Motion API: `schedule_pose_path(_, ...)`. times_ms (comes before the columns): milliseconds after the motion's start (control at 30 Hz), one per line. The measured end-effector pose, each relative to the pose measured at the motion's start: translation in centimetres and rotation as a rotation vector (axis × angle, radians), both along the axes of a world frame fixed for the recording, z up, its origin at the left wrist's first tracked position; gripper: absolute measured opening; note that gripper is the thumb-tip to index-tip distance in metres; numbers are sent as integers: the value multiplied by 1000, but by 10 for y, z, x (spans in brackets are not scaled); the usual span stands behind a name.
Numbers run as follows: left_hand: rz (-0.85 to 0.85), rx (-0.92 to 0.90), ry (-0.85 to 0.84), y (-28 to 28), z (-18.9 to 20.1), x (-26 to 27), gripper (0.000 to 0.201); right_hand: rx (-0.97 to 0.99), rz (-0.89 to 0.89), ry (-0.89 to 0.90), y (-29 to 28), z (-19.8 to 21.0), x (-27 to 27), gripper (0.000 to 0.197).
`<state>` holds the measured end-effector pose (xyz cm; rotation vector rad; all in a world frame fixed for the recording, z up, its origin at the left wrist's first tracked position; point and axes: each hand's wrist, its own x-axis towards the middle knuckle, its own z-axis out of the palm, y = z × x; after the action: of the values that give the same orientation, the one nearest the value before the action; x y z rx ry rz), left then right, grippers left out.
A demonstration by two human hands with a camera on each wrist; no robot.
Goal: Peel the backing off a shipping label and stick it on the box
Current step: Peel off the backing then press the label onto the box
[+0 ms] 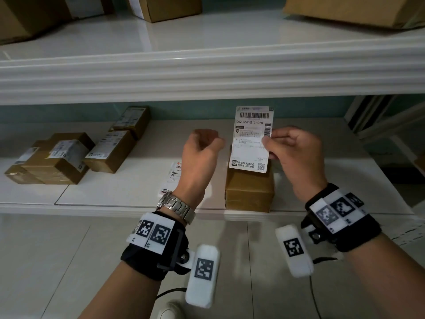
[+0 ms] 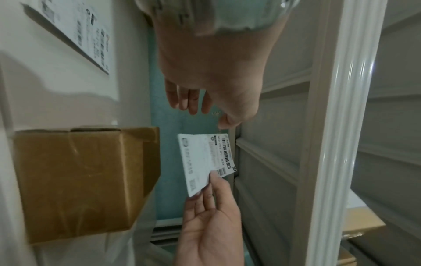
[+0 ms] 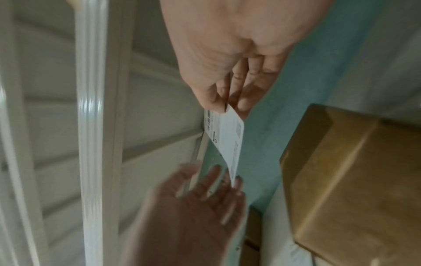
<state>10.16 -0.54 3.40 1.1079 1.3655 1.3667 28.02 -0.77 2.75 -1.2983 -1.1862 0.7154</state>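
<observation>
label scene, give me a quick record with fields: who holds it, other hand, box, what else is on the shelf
label: held upright above the box, printed side to the head camera
right hand: pinches the label's right edge
left hand: near the label's left edge, holds nothing, fingers loosely curled
box: plain brown, on the shelf under the label, no label on it yet
spare label: flat on the shelf, left of the box
labelled boxes: grouped at the shelf's left
</observation>
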Motion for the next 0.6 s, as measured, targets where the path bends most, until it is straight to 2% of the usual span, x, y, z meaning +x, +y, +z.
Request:
schedule_pose_path(67, -55, -40, 70, 0, -3, 3, 24, -86, 29, 141, -1, 2, 0, 8)
schedule_pose_path(200, -107, -84, 49, 1, -7, 4, 21, -198, 79, 235, 0, -1, -1, 7)
schedule_pose_path(333, -129, -106, -1, 6, -13, 2, 9, -275, 112, 262, 3, -4, 0, 7)
schedule_pose_path(600, -155, -197, -116, 15, -23, 1, 6, -285, 91, 260, 8, -9, 5, 8)
